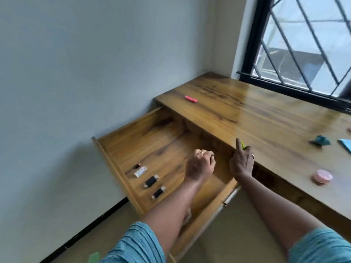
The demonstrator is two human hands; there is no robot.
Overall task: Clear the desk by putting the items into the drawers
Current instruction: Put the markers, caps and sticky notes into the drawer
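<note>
Hovering over the open drawer (pixel 152 141), my left hand (pixel 201 165) curls into a fist; whether it holds anything, I cannot tell. My right hand (pixel 242 163), forefinger raised, grips a green item (pixel 243 145) at the desk (pixel 256 114) edge.

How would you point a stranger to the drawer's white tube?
Find the open drawer at the desk's left end. Four small items line its side farthest from the desk; the white tube is the only pale one among dark neighbours.

place: home room, probably | wooden desk (pixel 247 111) | grilled window (pixel 303 44)
</note>
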